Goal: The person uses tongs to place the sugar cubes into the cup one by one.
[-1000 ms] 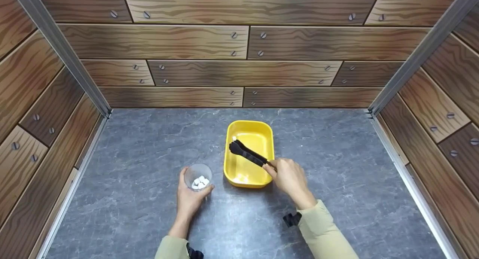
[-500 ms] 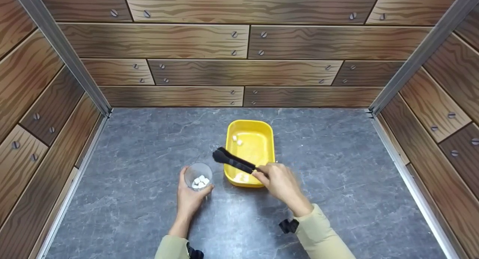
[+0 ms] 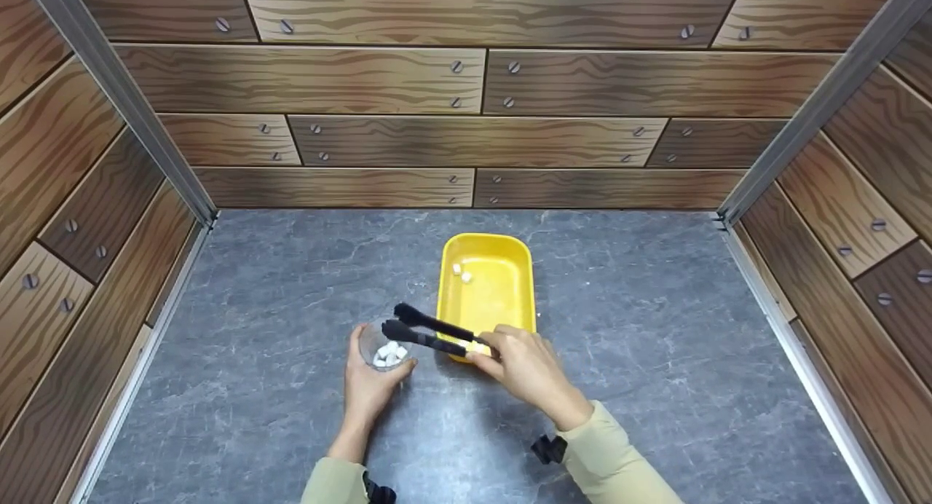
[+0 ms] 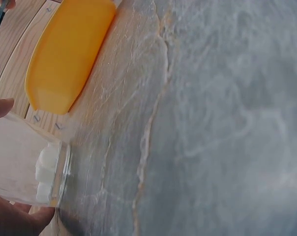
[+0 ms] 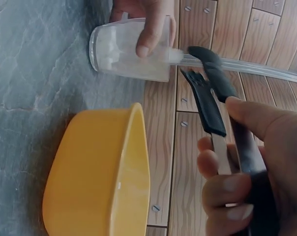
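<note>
My left hand (image 3: 368, 395) grips a clear glass (image 4: 15, 152) standing on the grey surface, thumb and fingers on opposite sides. Several white cubes (image 3: 389, 355) lie at its bottom. My right hand (image 3: 531, 369) holds black-tipped tongs (image 3: 431, 341), their arms spread apart, with the tips over the glass's rim. In the right wrist view a whitish blur shows between the rim and the tong tips; I cannot tell what it is. The yellow tray (image 3: 502, 300) sits right of the glass, with two white cubes (image 3: 467, 277) near its far left corner.
Wood-patterned walls (image 3: 386, 140) enclose the back and both sides, with metal strips (image 3: 790, 358) along the side edges. A tiny white speck (image 3: 539, 315) lies just right of the tray on the grey marbled surface (image 3: 655, 307).
My right hand has brought the tongs left and nearer, from over the tray to over the glass. Their arms, together before, are now apart. Two cubes in the tray are uncovered. My left hand stays put.
</note>
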A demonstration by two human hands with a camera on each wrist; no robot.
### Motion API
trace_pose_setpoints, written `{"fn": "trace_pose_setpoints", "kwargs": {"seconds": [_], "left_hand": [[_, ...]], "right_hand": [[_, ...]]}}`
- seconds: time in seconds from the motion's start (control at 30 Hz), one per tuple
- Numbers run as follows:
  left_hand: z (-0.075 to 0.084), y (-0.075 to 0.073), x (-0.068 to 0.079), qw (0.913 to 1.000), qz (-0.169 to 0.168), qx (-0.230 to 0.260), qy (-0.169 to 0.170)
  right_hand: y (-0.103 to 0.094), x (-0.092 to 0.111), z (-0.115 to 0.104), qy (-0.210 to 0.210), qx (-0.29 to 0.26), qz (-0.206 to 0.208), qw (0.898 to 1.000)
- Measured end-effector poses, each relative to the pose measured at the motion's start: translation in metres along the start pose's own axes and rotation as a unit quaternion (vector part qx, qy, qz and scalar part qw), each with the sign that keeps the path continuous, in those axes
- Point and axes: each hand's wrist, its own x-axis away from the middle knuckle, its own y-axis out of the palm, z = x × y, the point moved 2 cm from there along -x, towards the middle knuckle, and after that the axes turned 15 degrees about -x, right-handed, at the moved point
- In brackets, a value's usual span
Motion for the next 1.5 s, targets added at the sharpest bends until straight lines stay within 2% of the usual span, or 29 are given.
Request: {"fn": "trace_pose_setpoints", "kwargs": {"seconds": [0.27,0.5,0.7,1.07,1.27,1.5], "left_hand": [[0.001,0.0,0.0,1.0,-0.002,-0.008,0.001],[0.002,0.0,0.0,0.9998,0.003,-0.019,0.002],[0.002,0.0,0.0,0.9998,0.001,-0.021,-0.003],[0.001,0.0,0.001,0.9998,-0.005,-0.017,-0.007],[0.001,0.001,0.001,0.9997,0.0,-0.022,-0.007],[0.001,0.001,0.0,0.9998,0.001,-0.02,-0.006]], "right_hand": [[-0.004,-0.003,0.012,0.059,0.011,0.052,0.997],[-0.015,-0.005,0.033,0.119,0.052,0.079,0.988],[-0.021,-0.008,0.049,0.143,0.076,0.073,0.984],[-0.029,-0.02,0.064,0.14,0.112,0.069,0.981],[-0.026,-0.03,0.073,0.167,0.117,0.043,0.978],[-0.019,-0.038,0.078,0.172,0.139,0.021,0.975]]}}
